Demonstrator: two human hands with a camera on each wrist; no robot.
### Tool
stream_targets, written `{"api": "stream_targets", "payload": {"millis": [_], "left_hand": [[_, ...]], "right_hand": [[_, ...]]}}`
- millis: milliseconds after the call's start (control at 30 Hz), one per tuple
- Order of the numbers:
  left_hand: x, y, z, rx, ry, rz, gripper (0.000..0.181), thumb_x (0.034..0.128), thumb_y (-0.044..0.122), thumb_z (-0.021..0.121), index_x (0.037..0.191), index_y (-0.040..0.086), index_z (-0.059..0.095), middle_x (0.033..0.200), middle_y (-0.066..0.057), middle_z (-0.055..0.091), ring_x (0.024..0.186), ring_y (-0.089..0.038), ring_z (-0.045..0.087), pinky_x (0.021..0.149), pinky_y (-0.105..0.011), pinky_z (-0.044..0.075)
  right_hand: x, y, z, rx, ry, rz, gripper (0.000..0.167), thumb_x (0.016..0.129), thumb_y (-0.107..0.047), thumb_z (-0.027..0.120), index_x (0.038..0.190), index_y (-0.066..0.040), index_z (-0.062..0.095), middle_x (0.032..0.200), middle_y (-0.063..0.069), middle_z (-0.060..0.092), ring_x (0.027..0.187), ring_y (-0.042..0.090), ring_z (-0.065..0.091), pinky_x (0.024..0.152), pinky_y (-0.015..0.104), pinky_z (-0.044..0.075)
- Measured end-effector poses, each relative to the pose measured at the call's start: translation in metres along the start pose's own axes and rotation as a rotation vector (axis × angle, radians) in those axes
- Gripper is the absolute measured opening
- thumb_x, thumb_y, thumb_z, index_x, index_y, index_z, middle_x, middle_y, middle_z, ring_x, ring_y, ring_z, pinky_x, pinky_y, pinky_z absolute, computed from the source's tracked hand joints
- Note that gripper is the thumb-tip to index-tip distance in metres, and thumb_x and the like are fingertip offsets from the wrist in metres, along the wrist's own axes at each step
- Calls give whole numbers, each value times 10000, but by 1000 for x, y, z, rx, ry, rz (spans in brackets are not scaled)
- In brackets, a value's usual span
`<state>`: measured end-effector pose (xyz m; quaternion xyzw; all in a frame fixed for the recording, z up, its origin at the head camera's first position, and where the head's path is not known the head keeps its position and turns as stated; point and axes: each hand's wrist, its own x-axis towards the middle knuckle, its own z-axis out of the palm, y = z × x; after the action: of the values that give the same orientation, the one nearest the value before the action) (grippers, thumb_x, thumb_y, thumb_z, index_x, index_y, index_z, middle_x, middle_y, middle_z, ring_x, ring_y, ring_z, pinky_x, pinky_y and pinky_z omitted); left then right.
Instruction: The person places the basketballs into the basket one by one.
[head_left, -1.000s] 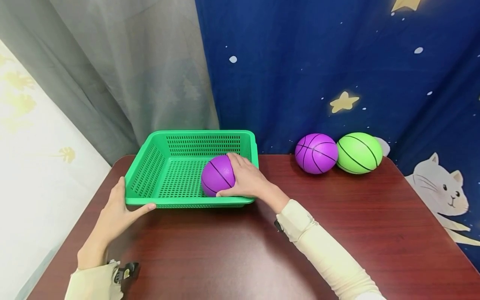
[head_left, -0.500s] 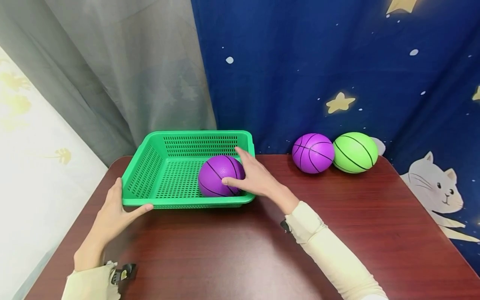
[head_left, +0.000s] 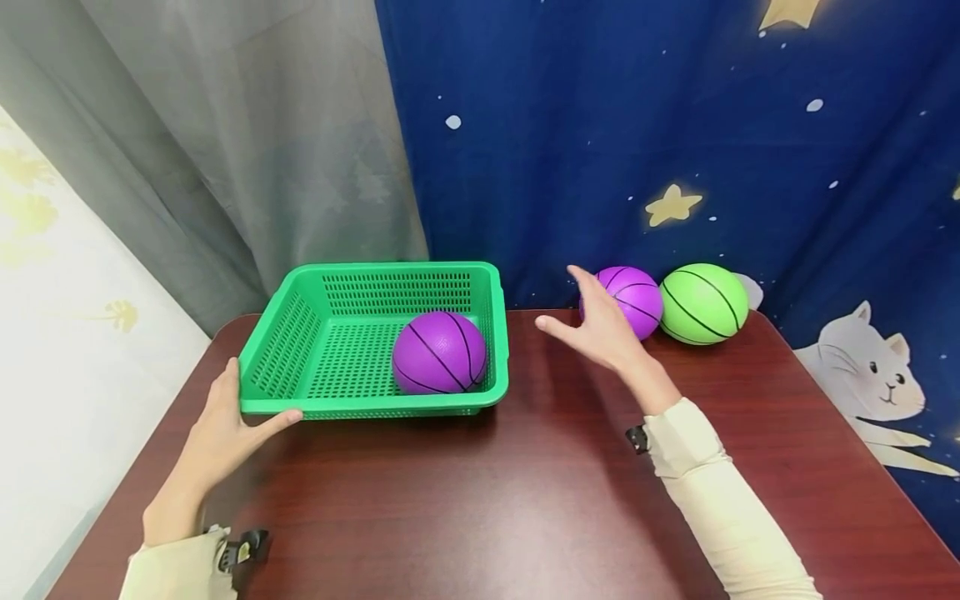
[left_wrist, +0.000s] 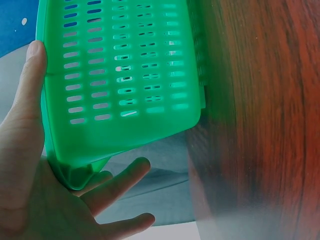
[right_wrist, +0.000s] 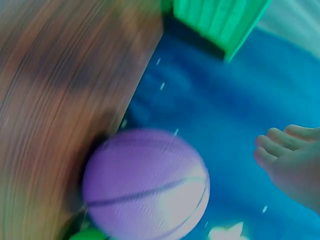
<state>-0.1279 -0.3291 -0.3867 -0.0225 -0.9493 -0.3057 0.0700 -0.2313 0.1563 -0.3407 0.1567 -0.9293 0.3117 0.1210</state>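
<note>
In the head view, a green plastic basket (head_left: 375,402) holds a purple mini basketball (head_left: 438,353) at its right end. My left hand (head_left: 217,433) rests against the basket's near left corner, thumb along the front rim. In the left wrist view the other fingers (left_wrist: 122,185) of that hand are spread out straight beside the corner. My right hand (head_left: 600,325) holds nothing, thumb and fingers apart. It hovers by a second purple ball (head_left: 637,300), partly covering it in the head view. The right wrist view shows that purple ball (right_wrist: 147,185) apart from the hand.
A green ball (head_left: 703,304) sits against the second purple ball's right side, near the table's back edge. Behind the dark red wooden table (head_left: 465,492) hang a grey curtain (head_left: 330,150) and a blue one with stars (head_left: 540,167).
My right hand has let go of the purple ball inside the basket and moved right to the second purple ball. The left hand stays at the basket corner.
</note>
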Motion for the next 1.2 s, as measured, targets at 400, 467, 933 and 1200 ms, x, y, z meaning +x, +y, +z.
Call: {"api": "stream_targets", "payload": {"millis": [400,467,933,1200], "left_hand": [[2,0,1,-3,-7,-10,1127,806,452,690,1470,90,-146,1518,-236,-37,1305,-523,147,829,-735,236],[1,-1,1,-6,-6,-9,1128,806,447,692,1470,91,-147,1517,-238,-39,1312,-516,133,836,-735,229],[1,-3,2,39,19,-14,1133,793,466,698,1477,71,-115,1504,-269,36,1242,-558,237,786,-731,263],[1,-2,3,25,24,-8,1129,794,452,703,1479,78,-112,1506,-262,35,1261,-542,223,795,-730,263]], "right_hand": [[3,60,-24,-87,160,104,981,737,-477,723,1440,16,249,1478,198,241,1358,337,196,1059,543,203],[4,68,-24,-105,160,121,1007,734,-475,726,1440,39,224,1476,219,223,1363,348,174,1065,543,187],[6,104,1,-188,191,175,1141,644,-454,806,1409,103,169,1433,299,213,1345,415,158,1076,520,178],[6,109,8,-190,244,157,1150,639,-427,815,1415,103,152,1442,288,199,1365,392,113,1094,490,141]]}}
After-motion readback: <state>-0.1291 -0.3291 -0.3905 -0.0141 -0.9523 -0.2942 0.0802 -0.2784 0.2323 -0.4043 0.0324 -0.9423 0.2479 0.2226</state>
